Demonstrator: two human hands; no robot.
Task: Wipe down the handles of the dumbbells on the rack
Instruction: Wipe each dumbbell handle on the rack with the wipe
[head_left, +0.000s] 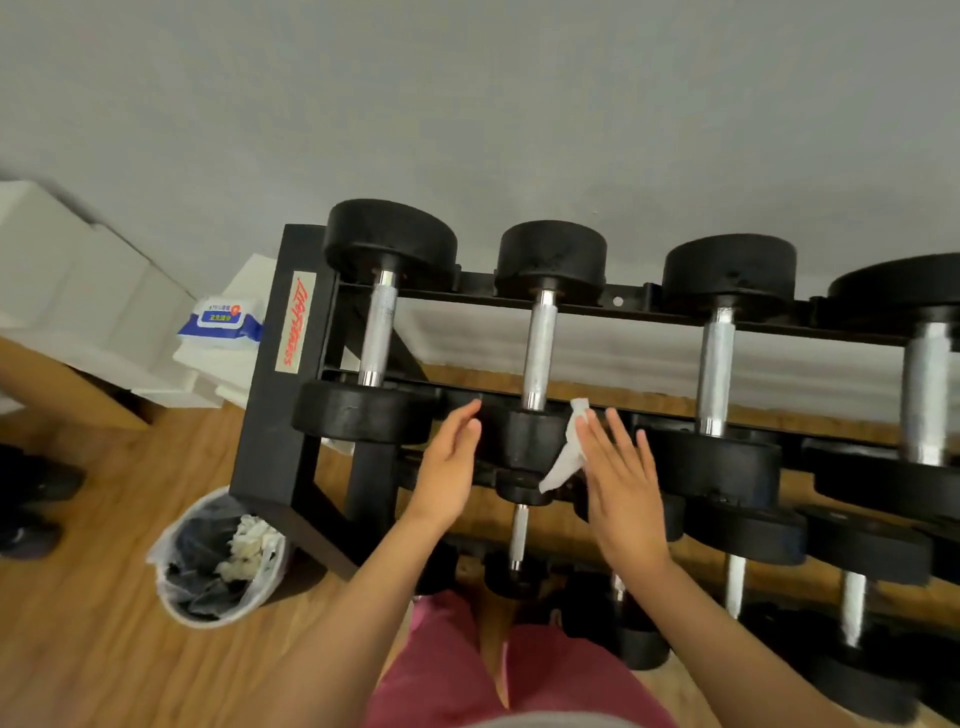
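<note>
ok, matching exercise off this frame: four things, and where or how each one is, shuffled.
Things:
1. wipe
2. wet-wipe pack
3. waste bin
4. left hand

Place or state:
A. on the wood floor at the rack's left end
B. pinched in the right hand
C. on the white blocks left of the rack
D. open and empty, beside the near head of the second dumbbell

Pairs: 1-B, 2-C, 3-A, 4-D
</note>
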